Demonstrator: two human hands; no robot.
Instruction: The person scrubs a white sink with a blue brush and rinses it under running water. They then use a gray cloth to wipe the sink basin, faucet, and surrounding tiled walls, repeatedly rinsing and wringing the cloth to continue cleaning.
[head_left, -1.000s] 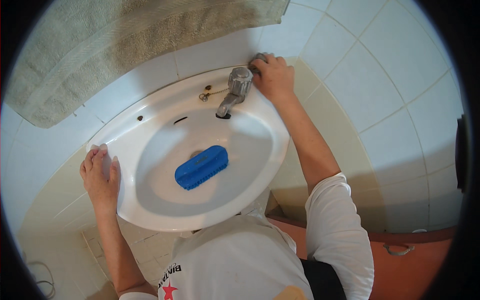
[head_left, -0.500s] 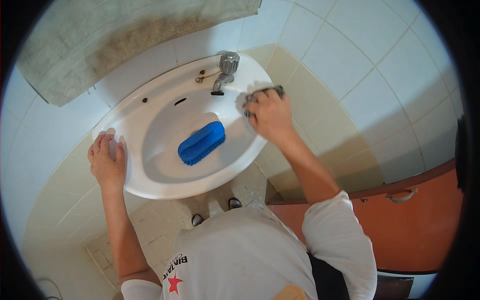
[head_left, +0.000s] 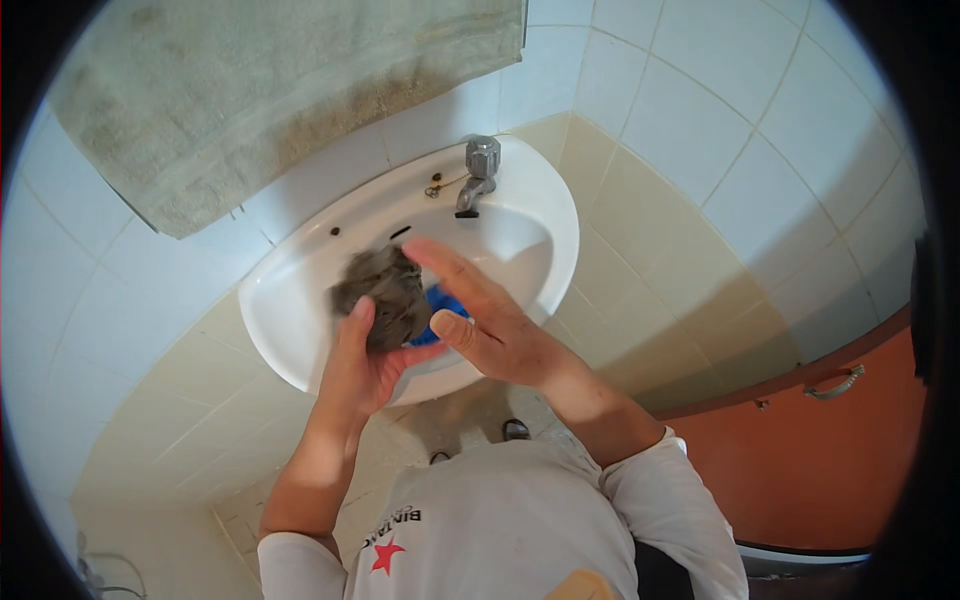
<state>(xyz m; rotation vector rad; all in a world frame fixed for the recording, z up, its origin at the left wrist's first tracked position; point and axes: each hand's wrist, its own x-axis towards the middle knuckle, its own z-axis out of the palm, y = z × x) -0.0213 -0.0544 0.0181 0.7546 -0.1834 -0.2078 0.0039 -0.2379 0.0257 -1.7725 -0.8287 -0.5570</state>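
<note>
My left hand [head_left: 362, 362] holds a dark grey, crumpled cloth [head_left: 381, 293] up over the white wash basin [head_left: 300, 290]. My right hand [head_left: 487, 323] is flat with its fingers spread, just right of the cloth, its fingertips near or touching it. A blue scrub brush [head_left: 447, 300] lies in the basin bowl, mostly hidden behind both hands. The metal tap [head_left: 478, 172] stands at the basin's back rim, apart from either hand.
A grey-green towel [head_left: 280, 100] hangs on the tiled wall above the basin. White and beige tiles cover the corner walls. An orange door [head_left: 820, 450] with a metal handle [head_left: 835, 385] is at the right. Tiled floor shows below the basin.
My left hand has left the basin's rim and taken the cloth. My right hand moved from the tap side to the middle and has let go of the cloth.
</note>
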